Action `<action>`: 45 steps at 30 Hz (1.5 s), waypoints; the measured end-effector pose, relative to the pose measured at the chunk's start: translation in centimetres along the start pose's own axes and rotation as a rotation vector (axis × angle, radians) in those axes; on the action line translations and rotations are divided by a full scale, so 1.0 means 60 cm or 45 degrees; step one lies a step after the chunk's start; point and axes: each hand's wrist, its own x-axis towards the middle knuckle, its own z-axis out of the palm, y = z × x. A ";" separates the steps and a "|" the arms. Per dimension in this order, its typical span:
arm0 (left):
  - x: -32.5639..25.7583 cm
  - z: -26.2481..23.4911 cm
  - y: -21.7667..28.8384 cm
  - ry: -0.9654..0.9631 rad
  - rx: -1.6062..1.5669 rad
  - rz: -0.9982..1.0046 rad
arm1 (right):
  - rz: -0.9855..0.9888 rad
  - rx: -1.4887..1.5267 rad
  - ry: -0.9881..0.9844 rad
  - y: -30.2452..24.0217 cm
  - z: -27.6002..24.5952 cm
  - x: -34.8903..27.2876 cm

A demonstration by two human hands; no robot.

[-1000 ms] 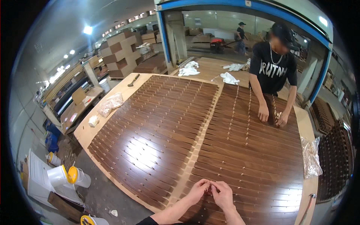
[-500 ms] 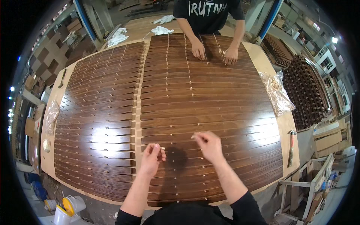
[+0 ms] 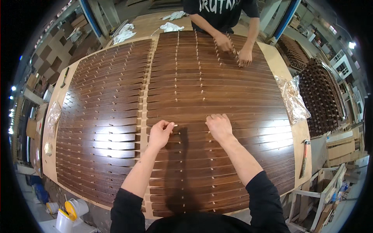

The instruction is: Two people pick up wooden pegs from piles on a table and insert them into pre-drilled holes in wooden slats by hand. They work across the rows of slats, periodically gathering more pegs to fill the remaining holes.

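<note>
Rows of dark brown wooden slats [image 3: 241,89] lie side by side, with short pale wooden dowels standing out of them in lines. My left hand [image 3: 158,135] pinches a wooden dowel [image 3: 176,125] between thumb and forefinger, just above the slats. To its right, my right hand [image 3: 219,127] is closed with its fingertips down at a slat; whatever they grip is hidden. A set dowel [image 3: 210,132] shows just below those fingers. Nearer to me, two lines of dowels run toward the front edge, and two more lines stand beyond my hands.
Across the table a co-worker's hands [image 3: 244,57] touch the far slats. A clear plastic bag [image 3: 293,99] and a hammer [image 3: 304,159] lie on the right board edge. A second slat block [image 3: 97,97] fills the left. White buckets [image 3: 65,221] stand on the floor at lower left.
Both my hands have moved farther from me, and the right one has come down onto a slat. The co-worker's hands have shifted slightly. The whole view has moved a little.
</note>
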 end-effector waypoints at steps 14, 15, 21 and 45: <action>0.056 0.050 0.015 -0.137 0.961 0.564 | 0.318 0.490 -0.077 0.010 0.010 -0.028; 0.060 0.052 0.014 -0.170 1.092 0.657 | 0.422 0.703 -0.030 0.007 0.010 -0.037; 0.071 0.055 0.006 -0.209 1.219 0.674 | 0.633 1.048 0.351 -0.034 -0.012 -0.087; -0.084 0.045 0.052 -0.325 -1.362 -0.242 | 0.628 1.345 0.311 -0.045 -0.014 -0.012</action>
